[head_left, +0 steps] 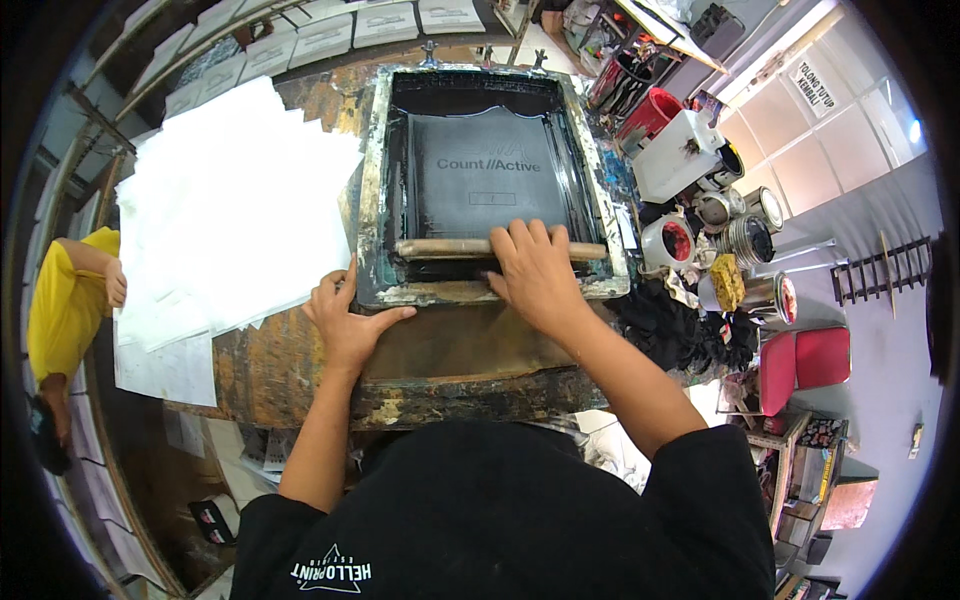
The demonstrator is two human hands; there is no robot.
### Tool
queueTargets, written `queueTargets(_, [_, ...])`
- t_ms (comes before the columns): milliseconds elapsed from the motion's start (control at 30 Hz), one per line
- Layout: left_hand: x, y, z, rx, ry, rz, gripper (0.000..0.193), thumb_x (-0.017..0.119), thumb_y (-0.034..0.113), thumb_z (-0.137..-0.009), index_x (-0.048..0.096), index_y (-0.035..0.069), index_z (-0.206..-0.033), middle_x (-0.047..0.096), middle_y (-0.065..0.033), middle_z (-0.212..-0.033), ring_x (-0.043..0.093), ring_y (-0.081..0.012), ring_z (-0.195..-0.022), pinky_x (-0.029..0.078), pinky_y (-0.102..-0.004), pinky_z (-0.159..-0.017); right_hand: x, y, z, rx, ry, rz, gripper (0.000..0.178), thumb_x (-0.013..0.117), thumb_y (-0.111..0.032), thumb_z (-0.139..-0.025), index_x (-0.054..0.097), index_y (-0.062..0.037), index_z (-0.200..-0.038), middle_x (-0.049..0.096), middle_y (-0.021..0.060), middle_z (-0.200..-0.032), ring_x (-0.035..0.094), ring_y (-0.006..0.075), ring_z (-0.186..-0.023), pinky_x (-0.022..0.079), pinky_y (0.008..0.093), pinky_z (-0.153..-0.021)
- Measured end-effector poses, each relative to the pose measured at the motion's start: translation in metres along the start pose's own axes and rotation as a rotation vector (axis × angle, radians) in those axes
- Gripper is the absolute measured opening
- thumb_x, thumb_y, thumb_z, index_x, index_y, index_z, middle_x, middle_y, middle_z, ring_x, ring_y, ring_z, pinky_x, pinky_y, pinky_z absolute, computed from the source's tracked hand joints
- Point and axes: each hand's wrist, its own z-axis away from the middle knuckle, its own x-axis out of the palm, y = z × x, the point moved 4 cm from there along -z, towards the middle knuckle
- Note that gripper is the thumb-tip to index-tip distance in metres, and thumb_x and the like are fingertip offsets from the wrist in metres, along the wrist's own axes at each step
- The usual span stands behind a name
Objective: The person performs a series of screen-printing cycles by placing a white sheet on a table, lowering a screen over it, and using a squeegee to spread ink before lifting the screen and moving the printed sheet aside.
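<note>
A screen printing frame (374,190) lies flat on the stained table, its wooden rim spattered with paint. Dark mesh (490,182) inside it shows faint lettering and a small outlined box; black ink streaks the sides and far end. Across the near end of the mesh lies a squeegee (446,248) with a long wooden handle. My right hand (540,272) grips that handle right of its middle, fingers over the top. At the frame's near left corner rests my left hand (345,322), thumb stretched along the near edge and fingers spread against the left side.
A fanned stack of white paper (235,210) covers the table's left. Ink cans, a white container (680,155), a yellow sponge (727,282) and black rags (680,330) crowd the right. Clamps (430,53) stand behind the frame. A person in yellow (70,300) is at the far left.
</note>
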Motion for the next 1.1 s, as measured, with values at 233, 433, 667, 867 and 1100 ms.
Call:
queueTargets(233, [-0.026, 0.046, -0.024, -0.149, 0.105, 0.833, 0.105, 0.104, 0.015, -0.072, 0.048, -0.006, -0.159, 0.071, -0.0155, -0.135, 0.072, -0.0209, -0.116, 0.061, -0.0349, -0.097, -0.067, -0.011, -0.005, 0.015, 0.26, -0.013, 0.047, 0.086, -0.043, -0.079, 0.064, -0.0122, -0.107, 0.058, 0.0073, -0.101, 0.057, 0.0279, -0.098, 0.04, 0.0463, -0.087])
queueTargets(433, [-0.037, 0.041, -0.095, 0.321, 0.432, 1.076, 0.072, 0.073, 0.036, -0.101, 0.05, -0.007, -0.154, 0.049, -0.0193, -0.158, 0.063, -0.0246, -0.129, 0.055, -0.0382, -0.107, -0.135, 0.033, -0.078, -0.042, 0.492, 0.014, 0.043, 0.078, -0.049, -0.088, 0.064, -0.0102, -0.102, 0.062, 0.0096, -0.09, 0.062, 0.033, -0.091, 0.043, 0.0479, -0.082])
queueTargets(667, [0.093, -0.03, -0.247, 0.217, 0.129, -0.008, 0.037, 0.064, 0.013, -0.1, 0.069, 0.003, -0.135, 0.069, -0.023, -0.134, 0.063, -0.0448, -0.124, 0.049, -0.0504, -0.107, -0.189, 0.047, -0.135, -0.034, 0.475, 0.03, 0.052, 0.064, -0.053, -0.101, 0.067, -0.0027, -0.089, 0.068, 0.0155, -0.08, 0.066, 0.0329, -0.079, 0.052, 0.048, -0.081])
queueTargets(867, [0.19, -0.044, -0.328, 0.445, 0.095, -0.217, 0.042, 0.07, 0.029, -0.103, 0.069, 0.007, -0.139, 0.064, -0.0264, -0.143, 0.057, -0.0491, -0.133, 0.042, -0.0534, -0.116, -0.202, 0.048, -0.154, 0.02, 0.564, -0.011, 0.06, 0.06, -0.055, -0.103, 0.064, -0.0003, -0.078, 0.065, 0.0151, -0.069, 0.065, 0.0316, -0.067, 0.055, 0.0478, -0.075])
queueTargets(1100, [0.15, -0.056, -0.306, 0.316, 0.103, -0.038, 0.033, 0.072, 0.032, -0.105, 0.075, 0.003, -0.122, 0.076, -0.0207, -0.105, 0.07, -0.038, -0.089, 0.054, -0.0427, -0.08, -0.208, 0.063, -0.161, 0.066, 0.313, -0.097, 0.056, 0.061, -0.053, -0.103, 0.064, -0.0033, -0.079, 0.064, 0.0118, -0.069, 0.063, 0.027, -0.067, 0.055, 0.0464, -0.074])
